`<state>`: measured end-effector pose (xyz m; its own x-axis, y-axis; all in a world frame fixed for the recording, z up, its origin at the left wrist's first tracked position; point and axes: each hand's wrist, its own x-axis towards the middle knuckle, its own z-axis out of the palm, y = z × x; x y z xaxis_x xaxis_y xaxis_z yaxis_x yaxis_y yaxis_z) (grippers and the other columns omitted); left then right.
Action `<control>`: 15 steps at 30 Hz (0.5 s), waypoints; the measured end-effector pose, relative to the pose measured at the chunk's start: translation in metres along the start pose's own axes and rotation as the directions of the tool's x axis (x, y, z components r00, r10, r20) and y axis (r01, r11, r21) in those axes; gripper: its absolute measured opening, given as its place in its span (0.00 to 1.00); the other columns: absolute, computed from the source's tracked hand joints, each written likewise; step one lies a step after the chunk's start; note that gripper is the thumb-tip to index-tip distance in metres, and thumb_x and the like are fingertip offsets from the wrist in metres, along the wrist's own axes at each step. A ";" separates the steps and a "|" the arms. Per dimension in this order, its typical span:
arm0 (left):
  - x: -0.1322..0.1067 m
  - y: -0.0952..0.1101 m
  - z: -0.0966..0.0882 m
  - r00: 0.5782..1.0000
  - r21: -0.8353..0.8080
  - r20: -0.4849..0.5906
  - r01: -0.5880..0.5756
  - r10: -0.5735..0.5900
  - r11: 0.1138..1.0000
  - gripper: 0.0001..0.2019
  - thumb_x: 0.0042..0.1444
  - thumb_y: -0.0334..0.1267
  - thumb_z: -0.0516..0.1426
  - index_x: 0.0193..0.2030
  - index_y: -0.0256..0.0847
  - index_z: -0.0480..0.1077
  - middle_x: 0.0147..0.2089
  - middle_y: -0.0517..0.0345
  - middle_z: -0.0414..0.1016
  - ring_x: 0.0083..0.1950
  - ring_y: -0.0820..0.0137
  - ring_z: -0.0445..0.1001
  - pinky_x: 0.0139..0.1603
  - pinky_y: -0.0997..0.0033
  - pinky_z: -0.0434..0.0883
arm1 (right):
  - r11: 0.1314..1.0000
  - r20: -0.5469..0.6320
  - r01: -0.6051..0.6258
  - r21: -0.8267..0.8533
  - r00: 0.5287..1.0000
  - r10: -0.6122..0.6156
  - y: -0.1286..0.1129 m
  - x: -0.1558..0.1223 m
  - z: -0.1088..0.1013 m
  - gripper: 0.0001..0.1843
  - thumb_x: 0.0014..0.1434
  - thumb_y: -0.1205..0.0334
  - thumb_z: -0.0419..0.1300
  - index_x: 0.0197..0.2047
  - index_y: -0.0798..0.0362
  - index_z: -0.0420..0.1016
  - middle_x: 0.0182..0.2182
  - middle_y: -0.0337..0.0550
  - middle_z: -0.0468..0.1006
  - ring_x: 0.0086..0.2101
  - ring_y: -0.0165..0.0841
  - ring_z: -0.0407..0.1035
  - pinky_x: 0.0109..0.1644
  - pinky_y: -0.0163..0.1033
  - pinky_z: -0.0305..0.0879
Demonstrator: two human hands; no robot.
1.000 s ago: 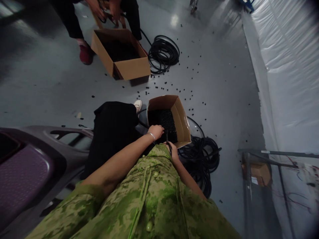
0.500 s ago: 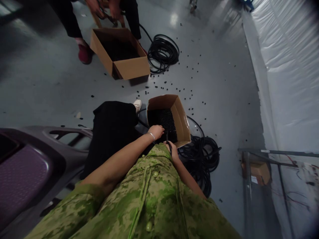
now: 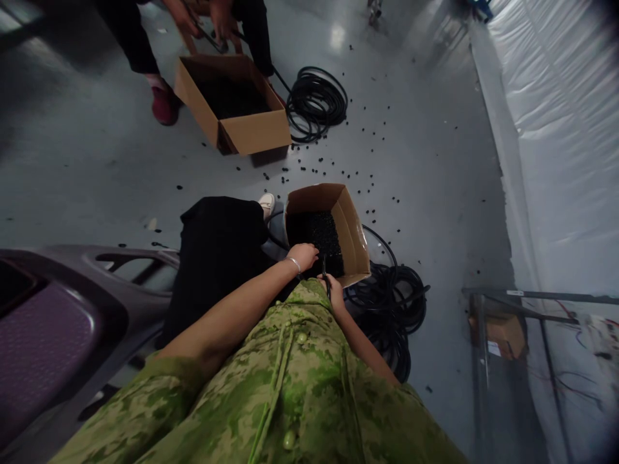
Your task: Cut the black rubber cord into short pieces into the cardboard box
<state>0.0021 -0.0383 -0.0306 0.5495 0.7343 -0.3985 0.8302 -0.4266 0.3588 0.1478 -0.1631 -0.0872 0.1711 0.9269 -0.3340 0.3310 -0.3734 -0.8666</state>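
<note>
My left hand is closed over the near side of an open cardboard box, fingers pinched on what looks like a black hose; most of that grip is hidden. Just to its right, my right hand wraps around dark-handled scissors, with the blades pointing into the box beside my left fingertips. Small cut black pieces cover the inside of the box. Loops of black hose lie on the floor to the right of it.
Across from me, a co-worker's hands hold a cutting tool above a larger cardboard box. Another hose coil lies beside that box. Black bits are scattered over the floor. A purple-seated chair stands at left, a metal frame at right.
The scissors' handles have come closer together in my right hand. My left hand has hardly moved. The co-worker's hands and cutting tool have shifted slightly above the larger box.
</note>
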 end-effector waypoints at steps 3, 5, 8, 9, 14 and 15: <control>0.000 0.000 -0.001 1.000 -0.004 0.013 0.021 -0.021 1.000 0.16 0.64 0.41 0.51 0.49 0.44 0.79 0.50 0.47 0.79 0.51 0.60 0.77 0.48 0.67 0.71 | 0.999 -0.007 -0.013 -0.039 1.000 0.013 0.000 0.000 0.001 0.17 0.54 0.47 0.60 0.35 0.51 0.81 0.33 0.43 0.83 0.36 0.40 0.75 0.47 0.43 0.71; 0.000 0.000 -0.001 0.999 -0.024 0.019 0.038 -0.037 0.999 0.16 0.65 0.42 0.51 0.52 0.45 0.78 0.52 0.48 0.78 0.51 0.61 0.77 0.48 0.67 0.71 | 0.997 -0.015 -0.025 -0.067 1.000 0.024 0.000 0.001 0.001 0.17 0.54 0.48 0.60 0.36 0.51 0.82 0.34 0.44 0.83 0.37 0.41 0.76 0.47 0.44 0.71; 0.002 -0.002 0.000 0.998 -0.054 0.036 0.047 -0.046 0.997 0.17 0.65 0.43 0.51 0.54 0.47 0.77 0.53 0.49 0.79 0.53 0.61 0.77 0.49 0.69 0.71 | 0.994 -0.006 -0.022 -0.104 1.000 0.021 0.000 0.002 0.002 0.15 0.53 0.50 0.60 0.36 0.50 0.82 0.35 0.43 0.84 0.38 0.41 0.76 0.47 0.44 0.71; 0.003 -0.002 0.001 0.998 -0.059 0.044 0.049 -0.046 0.997 0.17 0.65 0.44 0.51 0.54 0.47 0.77 0.53 0.50 0.79 0.53 0.61 0.77 0.49 0.69 0.71 | 0.993 -0.001 -0.015 -0.113 1.000 0.015 0.000 0.002 0.002 0.15 0.53 0.51 0.60 0.36 0.50 0.82 0.34 0.42 0.84 0.38 0.41 0.76 0.47 0.43 0.71; 0.007 -0.005 0.006 0.996 -0.096 0.062 0.065 -0.059 0.993 0.16 0.65 0.43 0.51 0.53 0.48 0.77 0.53 0.53 0.80 0.54 0.63 0.77 0.51 0.70 0.71 | 0.989 -0.005 0.015 -0.146 1.000 -0.015 0.001 0.001 0.001 0.14 0.53 0.51 0.59 0.35 0.48 0.82 0.33 0.39 0.84 0.36 0.41 0.77 0.45 0.42 0.71; 0.007 -0.005 0.007 0.996 -0.103 0.060 0.068 -0.062 0.992 0.16 0.64 0.44 0.52 0.53 0.48 0.77 0.53 0.53 0.80 0.54 0.63 0.77 0.51 0.70 0.71 | 0.989 -0.007 0.019 -0.148 1.000 -0.020 0.001 0.001 0.000 0.14 0.53 0.51 0.59 0.36 0.48 0.82 0.33 0.40 0.84 0.36 0.41 0.77 0.44 0.42 0.71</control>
<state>0.0024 -0.0341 -0.0410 0.5018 0.7262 -0.4699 0.8514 -0.3190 0.4163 0.1480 -0.1631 -0.0887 0.1707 0.9340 -0.3139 0.4676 -0.3572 -0.8085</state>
